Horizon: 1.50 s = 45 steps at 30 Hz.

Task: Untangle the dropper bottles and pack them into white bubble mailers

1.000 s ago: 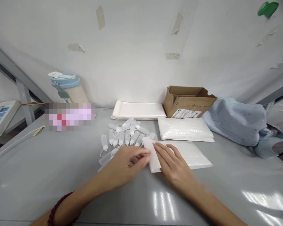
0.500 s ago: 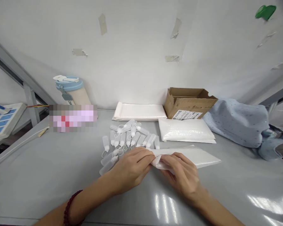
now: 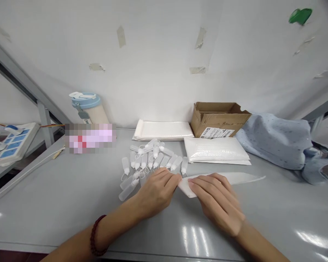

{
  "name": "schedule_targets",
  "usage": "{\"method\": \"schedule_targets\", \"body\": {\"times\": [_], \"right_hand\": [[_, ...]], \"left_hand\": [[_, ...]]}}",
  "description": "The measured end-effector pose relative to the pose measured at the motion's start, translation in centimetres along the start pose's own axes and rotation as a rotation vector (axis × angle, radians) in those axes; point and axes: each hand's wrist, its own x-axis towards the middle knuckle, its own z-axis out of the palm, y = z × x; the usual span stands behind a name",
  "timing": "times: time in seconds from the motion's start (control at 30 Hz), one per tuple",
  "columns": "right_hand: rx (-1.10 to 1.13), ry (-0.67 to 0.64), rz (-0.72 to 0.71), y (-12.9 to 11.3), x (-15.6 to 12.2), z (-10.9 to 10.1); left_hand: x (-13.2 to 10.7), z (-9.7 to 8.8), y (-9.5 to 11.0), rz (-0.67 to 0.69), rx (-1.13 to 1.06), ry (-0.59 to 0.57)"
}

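Since half a second ago, the white envelope [image 3: 187, 188] is turned more on its edge, so that its right part shows now only as a thin pale strip; the left hand [image 3: 160, 191] pinches its left end, with thumb and forefinger pressed together on it, while the other fingers are folded and partly hidden; the right hand [image 3: 221, 202] is half closed over the middle of the envelope, its fingers bent upon the face, but its thumb is not clear to see, and I cannot tell if it grips from below; the hand covers much of the envelope, and whether the lower edge touches the grey table [image 3: 71, 200] is also hard to say; near the left hand lie many small clear bottles [image 3: 144, 161] with white caps, several of them overlapped, and some hidden behind the hand, so their number is not sure; behind the right hand rest the filled-looking mailers [image 3: 215, 150], and farther back the flat stack of envelopes [image 3: 165, 129] beside the open carton [image 3: 222, 122], whose inside bottom is not visible and whose label is too small to read; at left, a pixelated patch [image 3: 91, 138] hides what lies before the flask [image 3: 95, 109]
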Motion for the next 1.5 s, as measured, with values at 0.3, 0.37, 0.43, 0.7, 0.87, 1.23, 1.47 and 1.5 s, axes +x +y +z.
{"method": "schedule_targets", "body": {"times": [0.3, 0.37, 0.43, 0.7, 0.87, 1.23, 1.47, 1.5], "right_hand": [[-0.436, 0.277, 0.087, 1.0, 0.5, -0.5], [-0.514, 0.325, 0.127, 1.4, 0.6, -0.7], [-0.56, 0.361, 0.167, 2.1, 0.7, -0.9], [-0.494, -0.405, 0.464, 7.1, -1.7, 0.6], [-0.509, -0.481, 0.538, 7.6, -2.4, 1.4], [-0.592, -0.532, 0.573, 8.1, -2.1, 2.3], [-0.64, -0.537, 0.583, 8.2, -1.9, 2.8], [-0.646, -0.538, 0.583, 8.2, -1.9, 2.8]], "left_hand": [[3.8, -0.9, 0.1, -0.491, -0.339, 0.048], [5.9, -0.9, 0.2, -0.573, -0.476, 0.058], [7.9, -0.3, 0.0, -0.639, -0.604, 0.063], [11.1, 4.1, -3.4, -0.901, -0.698, -0.39], [11.0, 3.9, -4.4, -0.912, -0.577, -0.452], [8.7, 1.4, -12.7, -0.651, 0.039, -0.34], [8.3, 0.4, -14.6, -0.481, 0.241, -0.381], [8.2, 0.4, -14.5, -0.447, 0.269, -0.384]]}}
